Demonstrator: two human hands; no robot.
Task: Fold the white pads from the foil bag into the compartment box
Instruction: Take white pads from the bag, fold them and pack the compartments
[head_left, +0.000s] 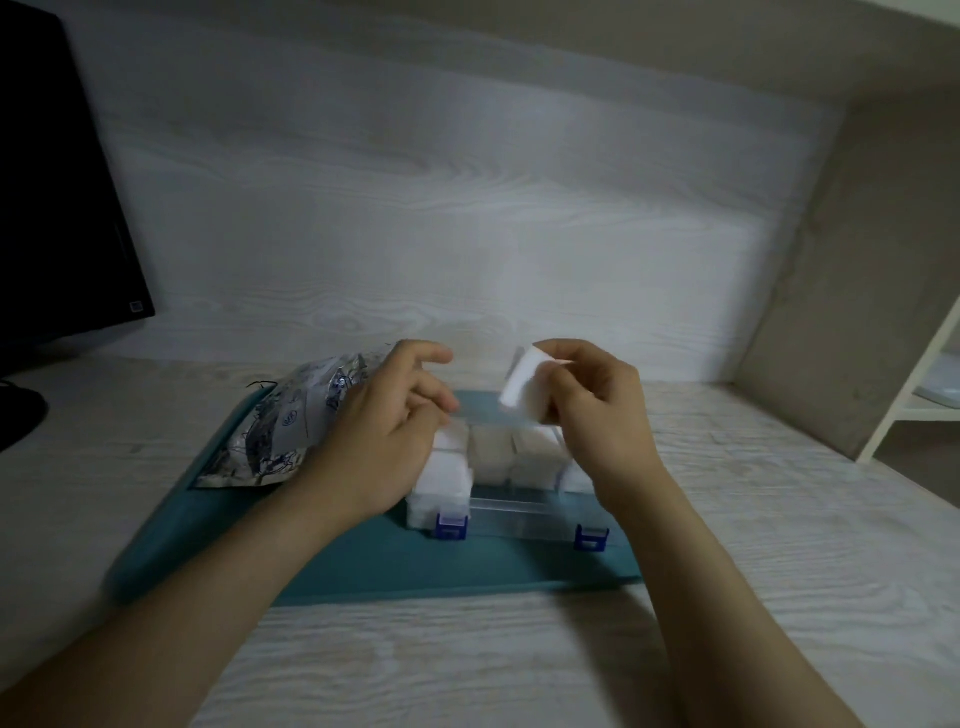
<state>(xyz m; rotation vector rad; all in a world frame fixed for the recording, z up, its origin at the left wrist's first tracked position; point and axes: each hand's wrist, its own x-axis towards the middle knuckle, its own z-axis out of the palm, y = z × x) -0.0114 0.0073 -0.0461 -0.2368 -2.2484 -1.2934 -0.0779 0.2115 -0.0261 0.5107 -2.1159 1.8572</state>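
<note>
A clear compartment box (519, 506) with blue latches stands on a teal mat (395, 566). Several of its compartments hold folded white pads (491, 452). My right hand (597, 415) pinches a folded white pad (522, 387) above the box's back right part. My left hand (384, 426) hovers over the box's left side with loosely curled fingers and holds nothing that I can see. A crumpled silver foil bag (291, 421) lies on the mat to the left of the box, partly behind my left hand.
A black monitor (57, 182) stands at the far left on the pale wood desk (467, 665). A wood-grain wall panel rises behind the mat. A white shelf unit (914, 405) is at the right edge.
</note>
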